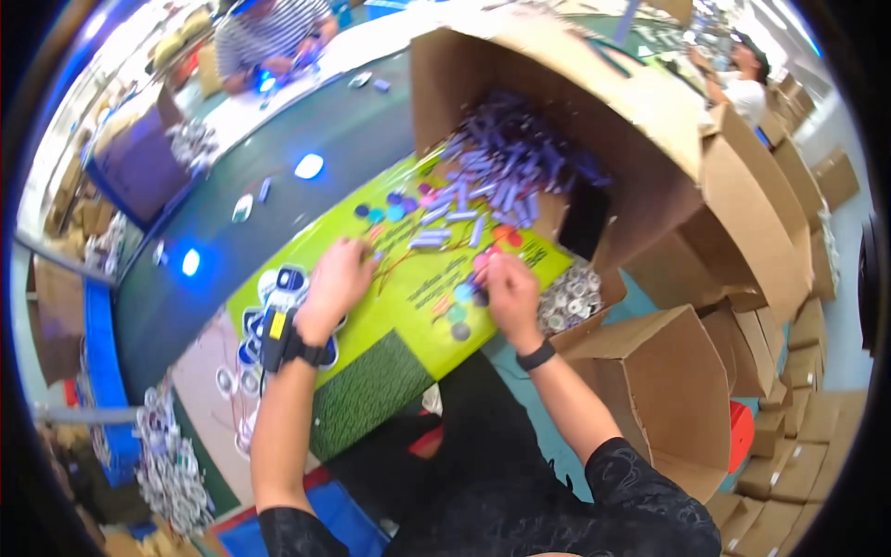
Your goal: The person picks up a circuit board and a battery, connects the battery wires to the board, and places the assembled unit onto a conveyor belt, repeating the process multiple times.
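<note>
My left hand (342, 280) is over a yellow-green printed sheet (371, 325), its fingers bent together beside thin red wires (397, 263). Anything between those fingertips is hidden. Further right, my right hand (512, 290) has its fingertips pinched at a pink disc (482, 264). Loose discs in blue, teal and purple (396, 206) lie on the sheet between and beyond the hands. Lavender cylinders with wires, like battery cells (455, 217), spill toward me from a tipped cardboard box (640, 176). White-and-blue round parts (288, 280) are clustered beside my left wrist.
A dark green belt (232, 176) runs along the far left, carrying glowing blue-white lights (309, 166). Small metallic round parts (568, 299) fill a box at right. An open carton (650, 390) stands by my right arm. Another person in stripes (269, 42) works across the belt.
</note>
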Tool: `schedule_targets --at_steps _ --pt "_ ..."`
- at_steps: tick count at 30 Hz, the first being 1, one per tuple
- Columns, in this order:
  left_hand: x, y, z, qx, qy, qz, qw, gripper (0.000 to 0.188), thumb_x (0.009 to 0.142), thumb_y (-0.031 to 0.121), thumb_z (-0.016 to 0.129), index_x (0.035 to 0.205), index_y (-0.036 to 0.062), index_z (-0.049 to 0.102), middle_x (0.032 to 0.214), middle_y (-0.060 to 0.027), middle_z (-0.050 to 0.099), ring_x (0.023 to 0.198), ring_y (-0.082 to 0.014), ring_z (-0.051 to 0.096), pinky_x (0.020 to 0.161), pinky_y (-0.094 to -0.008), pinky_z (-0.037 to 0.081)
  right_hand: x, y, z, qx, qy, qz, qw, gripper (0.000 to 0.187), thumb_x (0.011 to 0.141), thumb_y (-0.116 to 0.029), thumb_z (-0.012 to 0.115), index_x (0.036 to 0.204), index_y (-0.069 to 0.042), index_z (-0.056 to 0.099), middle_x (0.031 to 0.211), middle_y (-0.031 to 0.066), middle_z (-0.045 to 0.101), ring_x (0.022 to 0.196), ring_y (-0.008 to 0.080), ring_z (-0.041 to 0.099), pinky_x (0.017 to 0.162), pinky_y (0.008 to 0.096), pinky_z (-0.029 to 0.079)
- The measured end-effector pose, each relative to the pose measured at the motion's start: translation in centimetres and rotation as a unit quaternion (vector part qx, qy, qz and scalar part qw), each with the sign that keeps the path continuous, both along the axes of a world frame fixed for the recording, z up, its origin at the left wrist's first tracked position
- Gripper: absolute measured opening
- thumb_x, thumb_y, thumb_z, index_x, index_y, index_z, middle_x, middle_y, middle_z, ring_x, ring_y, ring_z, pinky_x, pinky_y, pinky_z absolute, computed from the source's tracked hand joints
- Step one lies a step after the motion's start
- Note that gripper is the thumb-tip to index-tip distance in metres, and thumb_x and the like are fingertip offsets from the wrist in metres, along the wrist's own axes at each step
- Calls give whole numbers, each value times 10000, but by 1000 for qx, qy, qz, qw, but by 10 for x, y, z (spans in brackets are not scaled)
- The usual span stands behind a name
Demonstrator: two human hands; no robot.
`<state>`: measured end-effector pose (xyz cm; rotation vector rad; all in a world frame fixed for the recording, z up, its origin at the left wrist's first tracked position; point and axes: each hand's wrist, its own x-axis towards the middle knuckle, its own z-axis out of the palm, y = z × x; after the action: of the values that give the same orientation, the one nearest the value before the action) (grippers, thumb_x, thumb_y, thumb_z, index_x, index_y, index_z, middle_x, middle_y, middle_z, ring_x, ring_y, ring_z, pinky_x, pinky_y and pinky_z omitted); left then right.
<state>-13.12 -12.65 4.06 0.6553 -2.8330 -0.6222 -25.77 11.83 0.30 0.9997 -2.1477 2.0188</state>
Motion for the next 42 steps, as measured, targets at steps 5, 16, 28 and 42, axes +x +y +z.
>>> schedule_targets --at_steps 5,16,28,42 --pt "-5 19 15 -40 -5 -9 999 193 904 194 669 951 7 679 942 -203 668 922 -389 645 819 -466 516 -5 9 11 -5 7 -13 1000 308 994 -99 551 733 34 646 752 97 650 700 194 634 656 310 492" --pt "24 7 36 -98 18 95 991 186 926 115 595 1053 -6 658 1067 -213 663 944 -399 657 832 -466 524 -4 1 7 -18 20 -18 999 287 981 -93 571 735 32 651 735 103 641 643 191 616 606 311 478" --pt "42 60 17 512 175 -5 841 251 939 67 698 1164 -43 690 991 -41 730 866 -55 652 747 -188 510 -4 1 8 31 26 -20 999 317 999 -83 540 721 37 633 746 92 655 735 193 651 665 310 499" --pt "50 67 -23 543 267 -6 796 264 944 49 683 1187 -46 648 1047 -64 713 861 -75 647 745 -201 512 36 -21 41 108 66 164 978 373 914 -20 583 1285 -59 596 1241 117 580 1057 255 613 903 330 504"
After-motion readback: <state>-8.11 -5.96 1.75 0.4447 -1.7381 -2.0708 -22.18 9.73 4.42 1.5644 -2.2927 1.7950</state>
